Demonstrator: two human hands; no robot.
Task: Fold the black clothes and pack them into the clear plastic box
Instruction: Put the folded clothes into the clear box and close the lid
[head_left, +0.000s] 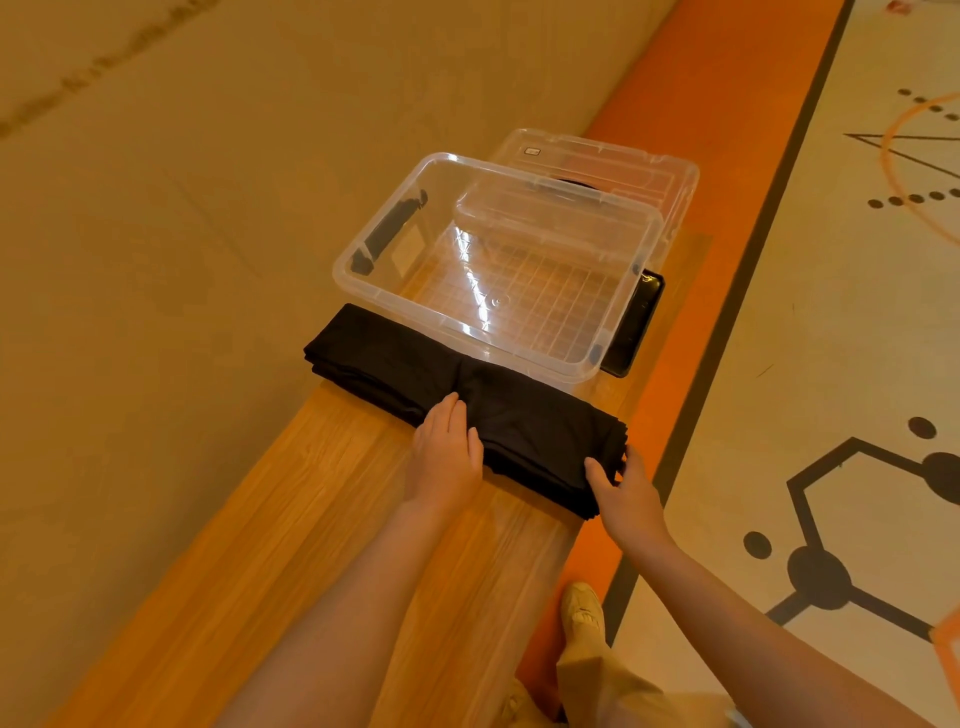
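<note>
table: long light-wood plank table (322, 519); everything sits at its far end, within my reach.
box: clear plastic box (618, 358), open and holding nothing, its clear lid (649, 171) leaning behind; close so the bundle travels little.
clothes: black folded cloth bundle (457, 384), long strip just before the box, not packed.
left hand (447, 457): fingers flat, pressing mid-strip, likely the fold line.
right hand (623, 493): fingers and thumb pinch the strip's right end, poised to fold over.
</note>
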